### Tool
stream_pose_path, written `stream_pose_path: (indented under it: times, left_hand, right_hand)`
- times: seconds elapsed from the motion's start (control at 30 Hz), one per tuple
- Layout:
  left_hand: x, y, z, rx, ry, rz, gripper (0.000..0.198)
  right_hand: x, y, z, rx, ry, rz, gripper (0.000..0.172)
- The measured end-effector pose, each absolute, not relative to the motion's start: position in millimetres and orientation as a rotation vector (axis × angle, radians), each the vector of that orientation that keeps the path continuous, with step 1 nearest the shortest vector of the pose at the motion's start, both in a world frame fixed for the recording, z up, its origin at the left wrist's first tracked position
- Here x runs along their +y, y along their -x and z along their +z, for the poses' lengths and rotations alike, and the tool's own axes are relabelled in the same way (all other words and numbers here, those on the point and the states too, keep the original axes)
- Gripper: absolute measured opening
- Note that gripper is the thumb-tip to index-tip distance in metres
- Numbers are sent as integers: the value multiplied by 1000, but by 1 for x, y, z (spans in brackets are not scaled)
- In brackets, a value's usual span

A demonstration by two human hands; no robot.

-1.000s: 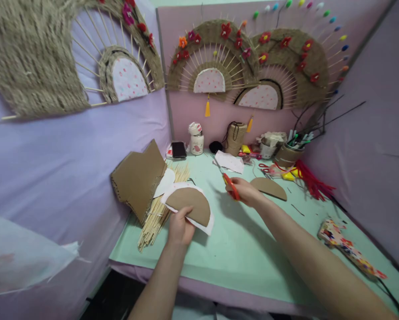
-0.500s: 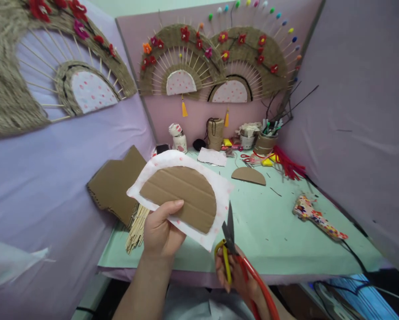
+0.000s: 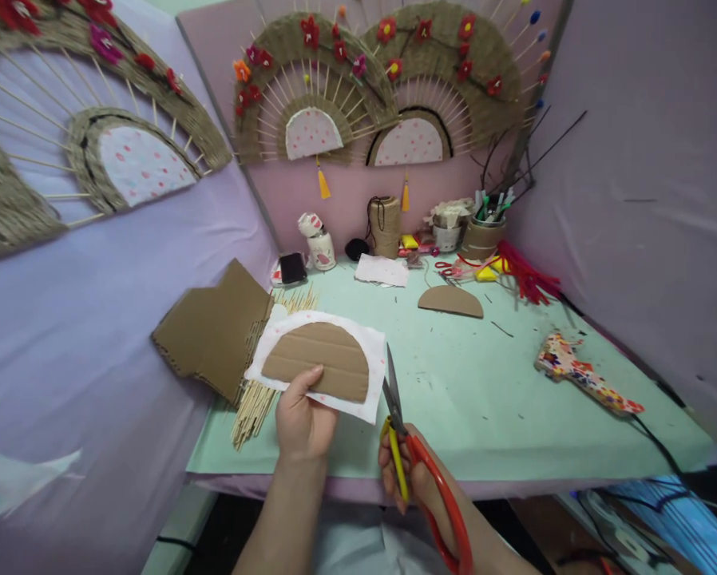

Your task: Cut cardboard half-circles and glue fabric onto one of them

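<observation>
My left hand (image 3: pixel 306 415) pinches the lower edge of a half-round piece of ribbed cardboard (image 3: pixel 328 355) and the white, pink-dotted sheet (image 3: pixel 374 363) beneath it, thumb on top. The sheet shows as a border all round the cardboard. To the right, my right hand (image 3: pixel 403 471) is closed around scissors with red handles (image 3: pixel 448 499). Their grey blades stand slightly apart, pointing up beside the sheet's right edge. A yellow curved piece (image 3: pixel 398 463) also lies at the fingers of this hand.
Large cardboard (image 3: pixel 211 327) and thin sticks (image 3: pixel 254 411) lie left. Another half-round cardboard (image 3: pixel 451 301) rests behind. A flowered glue gun (image 3: pixel 586 375) with a cord is at right. Twine (image 3: pixel 386 228), a pen pot (image 3: pixel 483 238) and red strips (image 3: pixel 529 275) stand or lie at the back.
My left hand has lowered the sheet and cardboard and tilted them flatter. The scissors have shifted a little left with my right hand. The view has shifted slightly.
</observation>
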State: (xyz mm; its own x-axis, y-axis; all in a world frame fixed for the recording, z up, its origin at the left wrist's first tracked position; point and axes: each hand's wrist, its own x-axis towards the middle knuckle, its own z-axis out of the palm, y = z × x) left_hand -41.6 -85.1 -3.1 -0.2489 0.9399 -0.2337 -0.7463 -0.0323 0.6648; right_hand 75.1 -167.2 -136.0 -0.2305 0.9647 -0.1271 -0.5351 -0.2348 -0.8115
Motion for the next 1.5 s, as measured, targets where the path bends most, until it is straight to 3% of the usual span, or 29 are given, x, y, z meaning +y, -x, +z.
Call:
stream_pose_path:
  times: [0.17,0.33,0.73,1.0,1.23,1.5]
  left_hand:
    - [-88,38,-8,863,-242,1643,54]
    - [-90,36,-11,895,-211,1670,56]
    - [-93,37,-11,898,-195,1670,54]
    - [-93,39,-11,914,-200,1669,53]
    - [-94,38,-14,899,-202,1672,54]
    - [-95,37,-14,912,-192,1669,52]
  right_hand:
    - [-179,-74,-105,-786,871,1652,66]
    - [-182,-76,-83,-840,831,1630,56]
    - [-188,-78,-84,-844,878,1667,52]
    - [-182,-80,-90,-821,824,1732,68]
    - [-190,-79,-83,-814,944,1705,55]
    - [-191,-80,-76,-847,981,1685,53]
